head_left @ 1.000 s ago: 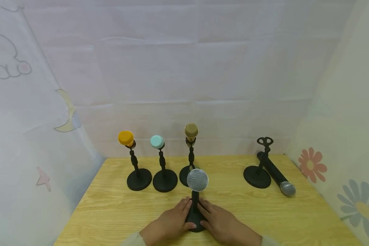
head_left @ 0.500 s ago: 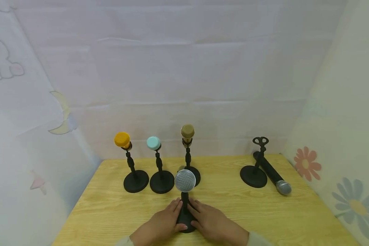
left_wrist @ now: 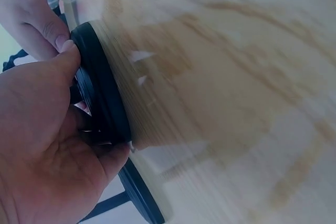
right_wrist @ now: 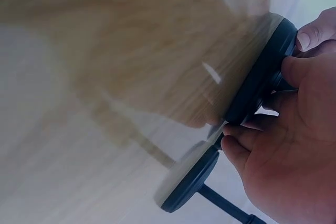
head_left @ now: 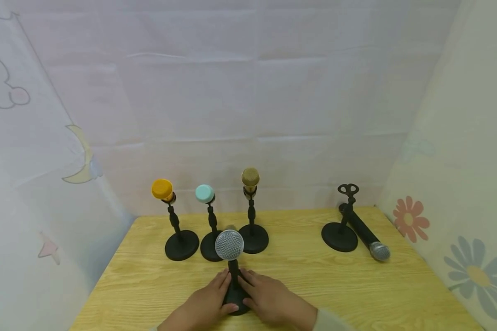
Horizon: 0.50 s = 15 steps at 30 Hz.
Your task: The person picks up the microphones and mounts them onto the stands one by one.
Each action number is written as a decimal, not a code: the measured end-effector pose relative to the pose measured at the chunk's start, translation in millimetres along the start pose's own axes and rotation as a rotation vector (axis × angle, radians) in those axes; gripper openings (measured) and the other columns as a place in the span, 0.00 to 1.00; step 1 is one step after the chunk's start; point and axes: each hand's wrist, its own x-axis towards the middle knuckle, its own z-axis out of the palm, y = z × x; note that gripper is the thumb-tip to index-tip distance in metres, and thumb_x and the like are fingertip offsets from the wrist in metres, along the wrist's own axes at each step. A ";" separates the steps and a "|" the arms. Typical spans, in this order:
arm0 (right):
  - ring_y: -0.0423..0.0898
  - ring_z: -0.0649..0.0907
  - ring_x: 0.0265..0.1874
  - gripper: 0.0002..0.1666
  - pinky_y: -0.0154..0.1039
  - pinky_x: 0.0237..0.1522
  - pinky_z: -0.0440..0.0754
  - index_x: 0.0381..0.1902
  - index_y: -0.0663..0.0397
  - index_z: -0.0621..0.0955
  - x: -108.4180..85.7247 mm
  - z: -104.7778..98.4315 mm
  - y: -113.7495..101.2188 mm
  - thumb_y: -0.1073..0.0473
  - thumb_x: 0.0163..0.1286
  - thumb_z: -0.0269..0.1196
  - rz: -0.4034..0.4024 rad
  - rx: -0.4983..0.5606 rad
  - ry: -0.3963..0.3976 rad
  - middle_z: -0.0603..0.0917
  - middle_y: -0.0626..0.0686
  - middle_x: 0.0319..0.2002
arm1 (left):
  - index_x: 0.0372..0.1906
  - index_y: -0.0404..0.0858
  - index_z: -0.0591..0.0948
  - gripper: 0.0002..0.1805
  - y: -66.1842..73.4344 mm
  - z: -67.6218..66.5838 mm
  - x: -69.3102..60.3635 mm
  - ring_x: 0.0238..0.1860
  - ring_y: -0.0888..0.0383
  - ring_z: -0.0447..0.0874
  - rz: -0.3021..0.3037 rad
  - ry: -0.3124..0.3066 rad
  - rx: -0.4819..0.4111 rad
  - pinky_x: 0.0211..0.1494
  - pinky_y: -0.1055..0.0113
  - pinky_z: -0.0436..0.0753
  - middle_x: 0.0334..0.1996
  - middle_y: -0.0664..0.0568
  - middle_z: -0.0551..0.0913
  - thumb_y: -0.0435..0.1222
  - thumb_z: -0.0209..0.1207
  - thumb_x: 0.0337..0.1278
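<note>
The head view shows the silver-headed microphone (head_left: 229,245) on its black stand (head_left: 234,267), between the fingers of the two hands, its round base (head_left: 234,296) down on the wood-grain table (head_left: 335,280). The left hand (head_left: 205,299) grips the base's left edge and the right hand (head_left: 268,298) its right edge — on each, the thumb lies at the near rim and the other fingers lie close together farther round. The wrist views show little-finger tips low against the rim, beside the tabletop; how hard they press, I cannot tell.

Just beyond the left fingertips stands the turquoise microphone (head_left: 205,194), its base partly covered by the silver mesh. The orange microphone (head_left: 162,189) is farther left of those fingers, and the gold microphone (head_left: 250,177) stands straight beyond the right fingertips. Well to the right of the right hand's fingers is a bare stand (head_left: 339,237) — behind it lies a black microphone (head_left: 362,230).
</note>
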 end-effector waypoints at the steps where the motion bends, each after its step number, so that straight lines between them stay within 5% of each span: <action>1: 0.50 0.67 0.75 0.35 0.46 0.69 0.73 0.78 0.49 0.64 1.8 0.0 -1.2 0.40 0.81 0.48 -0.002 0.003 0.000 0.61 0.53 0.78 | 0.79 0.36 0.61 0.49 -1.1 -0.9 -1.8 0.76 0.44 0.61 -0.003 0.000 -0.006 0.67 0.52 0.76 0.79 0.41 0.56 0.66 0.50 0.66; 15: 0.49 0.66 0.75 0.35 0.43 0.69 0.72 0.79 0.47 0.63 21.0 2.9 -13.8 0.39 0.82 0.47 -0.028 -0.020 -0.016 0.60 0.52 0.79 | 0.78 0.36 0.63 0.50 -19.9 -0.9 -15.1 0.75 0.43 0.63 -0.023 0.010 -0.033 0.66 0.50 0.77 0.78 0.40 0.59 0.69 0.48 0.65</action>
